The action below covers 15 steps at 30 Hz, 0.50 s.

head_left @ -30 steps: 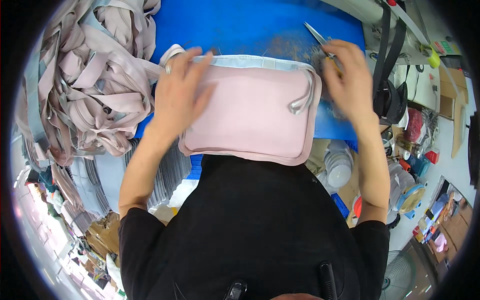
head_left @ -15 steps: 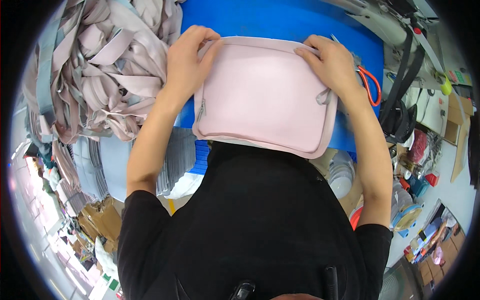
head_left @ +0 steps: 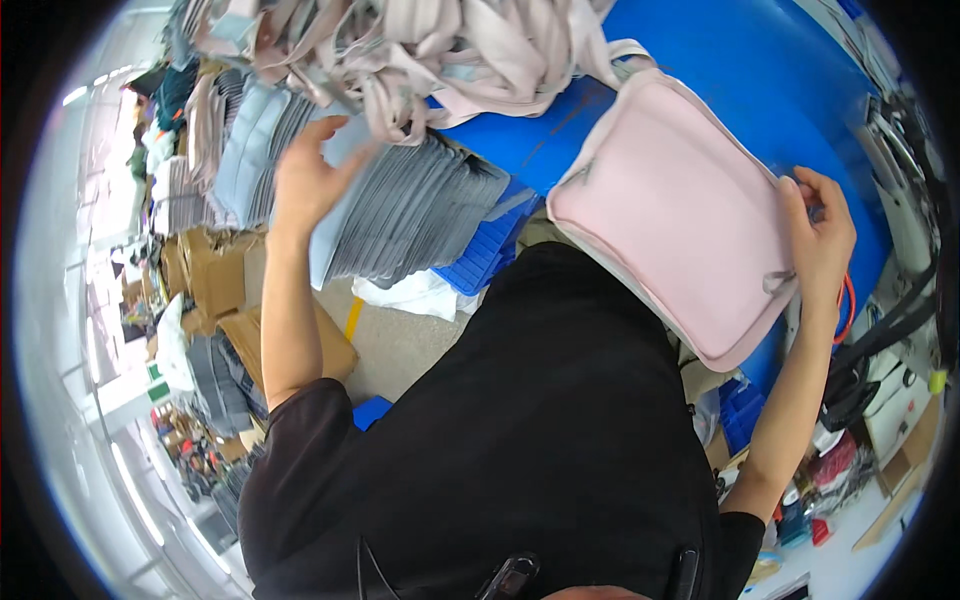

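A pale pink zip case (head_left: 680,210) with rounded corners and zip pulls at its sides lies tilted on the blue table, near my body. My right hand (head_left: 822,230) is at its right edge, thumb along the rim and fingers curled. My left hand (head_left: 312,180) is away from the case, thumb and fingers apart and slightly blurred, with nothing visible in it. It hovers beside a thick stack of grey-blue flat panels (head_left: 400,215). Above the stack, a heap of pink and grey fabric strips (head_left: 430,50) spreads over the table.
The blue table (head_left: 740,50) extends behind the case. Red scissor handles (head_left: 848,310) show beside my right wrist. A blue plastic crate (head_left: 490,245) sits below the panel stack. Cardboard boxes (head_left: 215,270) stand on the floor at left, and dark straps (head_left: 880,320) hang at right.
My left hand has let go of the case and moved left to the grey-blue stack. The view has turned left; the case now appears further right and tilted, my right hand still at its edge.
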Tool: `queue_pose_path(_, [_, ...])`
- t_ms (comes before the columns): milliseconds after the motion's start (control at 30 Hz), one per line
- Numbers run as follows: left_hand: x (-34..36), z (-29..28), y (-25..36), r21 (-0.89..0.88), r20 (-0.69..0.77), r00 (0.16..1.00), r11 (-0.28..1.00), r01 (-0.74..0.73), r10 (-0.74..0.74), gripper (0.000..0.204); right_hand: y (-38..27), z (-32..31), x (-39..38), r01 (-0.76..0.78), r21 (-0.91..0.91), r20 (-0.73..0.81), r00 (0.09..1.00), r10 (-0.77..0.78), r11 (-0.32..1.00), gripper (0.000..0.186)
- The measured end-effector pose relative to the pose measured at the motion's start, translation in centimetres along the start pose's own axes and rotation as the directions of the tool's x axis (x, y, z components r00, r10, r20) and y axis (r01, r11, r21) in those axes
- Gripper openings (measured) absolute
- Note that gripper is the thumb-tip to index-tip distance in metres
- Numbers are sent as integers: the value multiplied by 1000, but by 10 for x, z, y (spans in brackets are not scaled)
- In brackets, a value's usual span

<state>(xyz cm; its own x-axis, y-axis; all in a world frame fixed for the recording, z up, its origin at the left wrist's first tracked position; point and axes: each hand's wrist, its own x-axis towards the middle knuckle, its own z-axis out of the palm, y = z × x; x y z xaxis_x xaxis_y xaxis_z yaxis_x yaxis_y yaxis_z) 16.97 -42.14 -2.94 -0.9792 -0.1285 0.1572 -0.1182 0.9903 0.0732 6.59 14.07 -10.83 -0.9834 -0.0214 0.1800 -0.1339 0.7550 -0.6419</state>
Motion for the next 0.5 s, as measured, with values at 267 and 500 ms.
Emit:
queue_pose_path(267, [-22,14,-47,25,287,956,998,49,-54,63,-35,0,-8,0,153,11,1000,-2,988,26])
queue_pose_path(500, [-17,-77,35,30,274,949,988,153,-155,82,-97,19,-49,-2,551,202,971,-131,834,19])
